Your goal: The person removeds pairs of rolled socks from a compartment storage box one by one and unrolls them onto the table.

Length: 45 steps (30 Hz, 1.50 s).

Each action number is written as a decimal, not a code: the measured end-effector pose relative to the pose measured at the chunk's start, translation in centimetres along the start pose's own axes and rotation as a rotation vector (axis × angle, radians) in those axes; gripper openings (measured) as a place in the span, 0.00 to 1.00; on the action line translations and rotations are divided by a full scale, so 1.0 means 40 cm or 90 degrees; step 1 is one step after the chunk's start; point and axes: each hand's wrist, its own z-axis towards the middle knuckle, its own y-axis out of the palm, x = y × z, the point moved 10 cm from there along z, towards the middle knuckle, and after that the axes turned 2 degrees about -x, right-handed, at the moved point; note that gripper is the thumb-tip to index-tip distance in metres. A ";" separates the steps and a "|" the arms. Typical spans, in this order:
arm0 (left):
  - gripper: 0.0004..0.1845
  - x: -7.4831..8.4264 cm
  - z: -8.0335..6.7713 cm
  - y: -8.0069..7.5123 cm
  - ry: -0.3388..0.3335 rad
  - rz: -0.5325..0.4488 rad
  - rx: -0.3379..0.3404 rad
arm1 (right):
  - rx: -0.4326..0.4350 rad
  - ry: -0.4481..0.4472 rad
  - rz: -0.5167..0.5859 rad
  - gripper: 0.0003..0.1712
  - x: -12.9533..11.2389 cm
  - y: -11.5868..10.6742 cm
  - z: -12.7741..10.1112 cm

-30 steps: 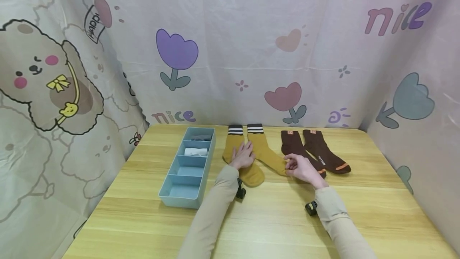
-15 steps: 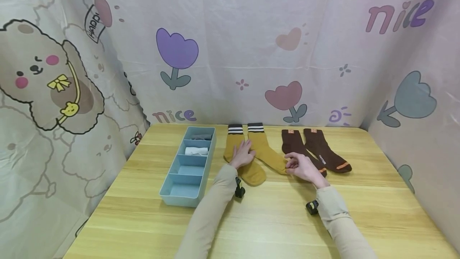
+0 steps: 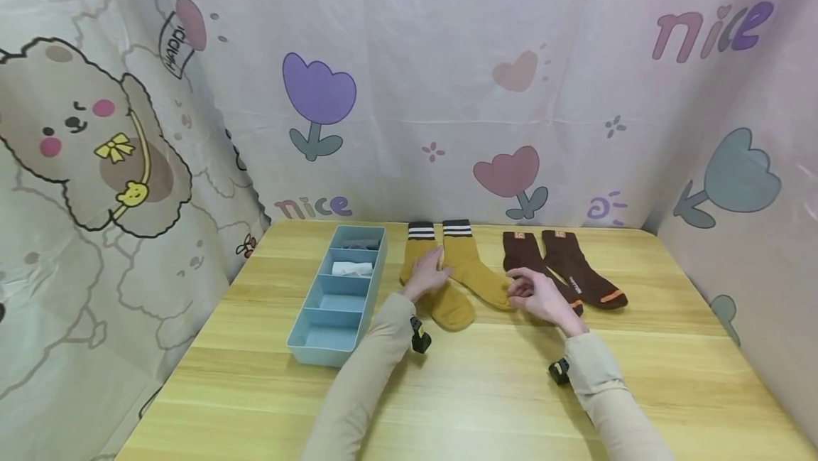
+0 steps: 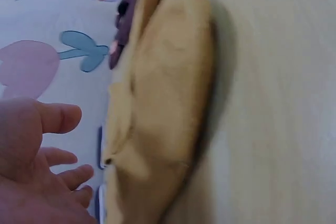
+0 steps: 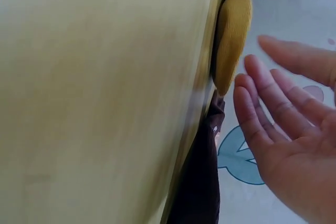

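Two mustard socks with dark, white-striped cuffs lie flat on the table in the head view. My left hand (image 3: pixel 427 276) is over the middle of the left mustard sock (image 3: pixel 454 310), its fingers loosely extended; in the left wrist view, the thumb (image 4: pixel 62 118) stands apart from the fingers and nothing is between them. The right mustard sock (image 3: pixel 469 269) slants toward my right hand (image 3: pixel 537 296), whose fingertips are right at its toe. Seen from the right wrist, those fingers (image 5: pixel 283 106) are relaxed and spread from the thumb, with the mustard toe (image 5: pixel 233 35) beside them.
Two brown socks (image 3: pixel 578 273) with orange toe stripes lie to the right, one partly behind my right hand. A blue divided box (image 3: pixel 322 357) stands at the left, with a grey rolled item (image 3: pixel 361 243) and a white one (image 3: pixel 352 269) in its back compartments. A patterned curtain (image 3: pixel 409 163) hangs behind.
My left hand has shifted slightly left, with its fingers lifting from the left mustard sock. The right hand stays by the other sock's toe. The head view has turned a little.
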 end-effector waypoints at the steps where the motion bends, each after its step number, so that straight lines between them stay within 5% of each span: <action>1: 0.35 0.004 -0.005 -0.004 -0.005 -0.024 -0.004 | 0.003 -0.005 0.015 0.29 -0.001 -0.003 -0.002; 11: 0.44 0.064 -0.049 -0.059 -0.024 -0.230 -0.046 | 0.056 -0.037 0.133 0.28 -0.028 -0.035 -0.005; 18: 0.45 0.081 -0.085 -0.079 -0.034 -0.264 -0.055 | 0.052 -0.054 0.186 0.28 -0.063 -0.021 0.007; 26: 0.41 0.095 -0.159 -0.144 0.032 -0.283 -0.087 | 0.030 -0.084 0.219 0.29 -0.104 -0.007 0.025; 30: 0.40 0.052 -0.215 -0.213 0.060 -0.246 -0.076 | 0.016 -0.100 0.235 0.28 -0.145 -0.001 0.035; 36: 0.39 -0.083 -0.304 -0.341 0.075 -0.159 -0.054 | -0.038 -0.121 0.265 0.31 -0.217 0.038 0.069; 41: 0.33 -0.205 -0.344 -0.442 0.057 -0.125 0.034 | -0.093 -0.142 0.255 0.32 -0.260 0.074 0.098; 45: 0.30 -0.282 -0.354 -0.475 0.020 -0.110 0.076 | -0.131 -0.162 0.237 0.32 -0.287 0.104 0.121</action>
